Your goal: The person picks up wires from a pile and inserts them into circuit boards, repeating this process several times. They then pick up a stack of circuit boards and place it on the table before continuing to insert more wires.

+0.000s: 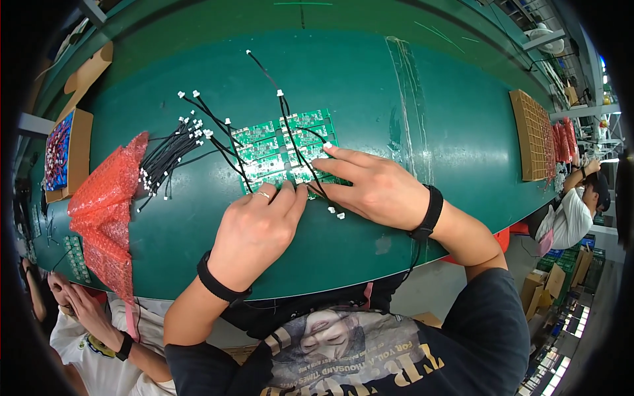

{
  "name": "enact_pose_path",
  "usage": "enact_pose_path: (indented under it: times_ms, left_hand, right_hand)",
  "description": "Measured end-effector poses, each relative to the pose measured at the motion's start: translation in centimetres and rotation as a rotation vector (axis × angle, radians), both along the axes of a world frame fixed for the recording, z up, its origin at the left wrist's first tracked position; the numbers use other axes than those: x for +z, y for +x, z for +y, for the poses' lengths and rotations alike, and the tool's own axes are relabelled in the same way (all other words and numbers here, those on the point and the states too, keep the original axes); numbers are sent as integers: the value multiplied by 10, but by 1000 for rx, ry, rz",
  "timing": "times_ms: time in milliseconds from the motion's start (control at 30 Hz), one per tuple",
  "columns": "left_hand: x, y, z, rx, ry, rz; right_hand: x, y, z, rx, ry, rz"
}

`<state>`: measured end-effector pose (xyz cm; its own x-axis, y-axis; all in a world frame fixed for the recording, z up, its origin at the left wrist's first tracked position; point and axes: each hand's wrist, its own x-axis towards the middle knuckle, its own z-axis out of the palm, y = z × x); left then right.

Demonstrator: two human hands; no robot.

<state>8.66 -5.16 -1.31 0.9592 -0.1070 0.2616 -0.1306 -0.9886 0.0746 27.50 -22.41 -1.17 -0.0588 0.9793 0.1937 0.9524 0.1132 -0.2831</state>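
My left hand (pixel 254 231) lies palm down on the green surface (pixel 409 218), its fingers held together and slightly curled, the fingertips pressing on the near edge of a panel of green circuit boards (pixel 287 148). A ring sits on one finger and a black band circles the wrist. My right hand (pixel 370 188) comes in from the right, also palm down, with the index finger stretched out flat across the panel and the other fingers tucked toward the near edge, pinching at a black wire (pixel 300 158). I cannot tell whether it truly grips the wire. The two hands almost touch at the panel's front edge.

The panel lies in the middle of the surface, made of roughly ten small boards joined in two columns. Several black wires with white plugs cross it. To its left lies one loose bundle of the same wires (pixel 168 158), too many to count. Further left sits one red bubble-wrap sheet (pixel 105 211).
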Motion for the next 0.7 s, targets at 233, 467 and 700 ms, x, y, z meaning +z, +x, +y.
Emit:
enact_pose_path:
  times_ms: [233,467,700]
  left_hand:
    - [8,-4,10,-1,-101,-48]
    - [40,-28,51,249,-338,-14]
    - [2,-28,44,176,-664,-25]
  right_hand:
    - [8,2,2,29,28,33]
    - [30,41,0,24,-141,678]
    - [-39,76,10,-180,-42,1955]
